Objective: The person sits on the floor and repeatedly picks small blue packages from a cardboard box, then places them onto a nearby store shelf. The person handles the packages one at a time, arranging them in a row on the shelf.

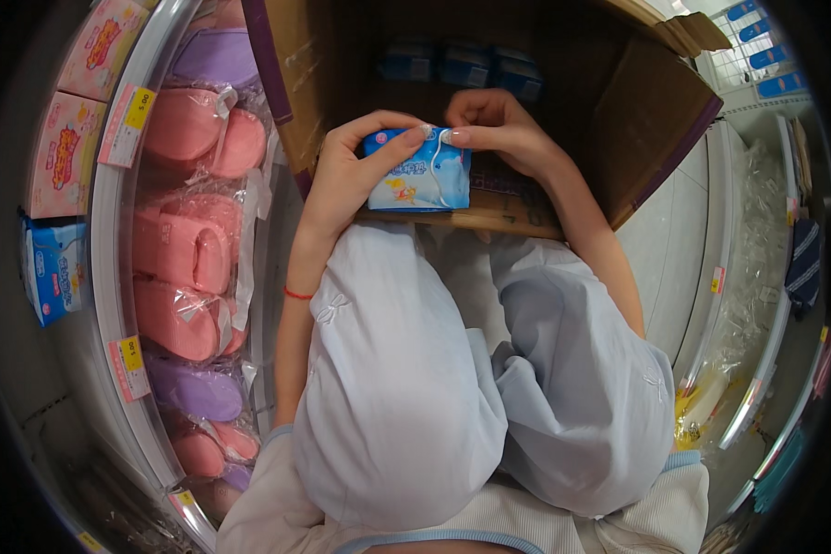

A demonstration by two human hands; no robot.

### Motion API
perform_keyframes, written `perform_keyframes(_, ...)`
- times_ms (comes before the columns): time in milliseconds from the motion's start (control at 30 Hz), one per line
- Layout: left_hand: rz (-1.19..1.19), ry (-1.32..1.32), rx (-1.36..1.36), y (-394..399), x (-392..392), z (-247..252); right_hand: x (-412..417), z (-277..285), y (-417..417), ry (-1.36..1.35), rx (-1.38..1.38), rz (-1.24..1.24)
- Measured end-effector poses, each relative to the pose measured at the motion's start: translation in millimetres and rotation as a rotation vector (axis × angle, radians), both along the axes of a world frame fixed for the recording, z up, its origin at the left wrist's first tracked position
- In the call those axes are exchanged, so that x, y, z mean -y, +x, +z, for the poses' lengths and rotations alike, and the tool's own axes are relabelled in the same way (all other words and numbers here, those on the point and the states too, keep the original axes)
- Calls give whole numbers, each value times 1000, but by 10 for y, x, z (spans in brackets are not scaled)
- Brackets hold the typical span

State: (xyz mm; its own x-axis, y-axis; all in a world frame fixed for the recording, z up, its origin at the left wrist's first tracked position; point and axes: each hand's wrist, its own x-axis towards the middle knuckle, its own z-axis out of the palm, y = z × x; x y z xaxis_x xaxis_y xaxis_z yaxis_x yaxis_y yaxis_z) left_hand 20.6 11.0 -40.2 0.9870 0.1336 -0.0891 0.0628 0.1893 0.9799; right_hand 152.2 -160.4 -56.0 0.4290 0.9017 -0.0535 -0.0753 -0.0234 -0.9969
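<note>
A blue and white soft pack of pads (419,176), printed with a cartoon figure, is held upright just over the near edge of a large cardboard box (623,104). My left hand (360,156) grips it from the left, thumb across the front. At its upper right corner, my right hand (498,131) pinches the top edge between thumb and fingers. Deep inside the box, in shadow, several similar blue packs (464,66) lie in a row. My fingers hide part of the pack's top.
On the left a shelf (114,228) holds pink cartons (62,152), another blue pack (54,266) and bagged pink slippers (180,242), with purple slippers (197,388) lower down. Bent knees in pale trousers (401,374) are close to the box. More shelves (741,277) with bagged goods run along the right.
</note>
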Motion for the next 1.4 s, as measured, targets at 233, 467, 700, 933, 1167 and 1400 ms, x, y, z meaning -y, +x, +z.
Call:
perform_keyframes(233,24,-77,-23,-1,-26,-30,-41,-27,-48,131,-125,-11)
perform_keyframes(467,35,-122,7,3,-25,-45,-62,-64,-39,187,-177,6)
perform_keyframes(700,117,-84,8,9,13,-17,-30,-10,-25,-28,-55,-147)
perform_keyframes(933,160,51,44,51,41,-43,-113,-159,-120,-170,32,-199)
perform_keyframes(1167,127,181,22,29,38,-56,-104,-132,-129,-133,37,-160)
perform_keyframes(1400,65,210,-10,7,44,-1,-93,-103,-90,-77,68,-229)
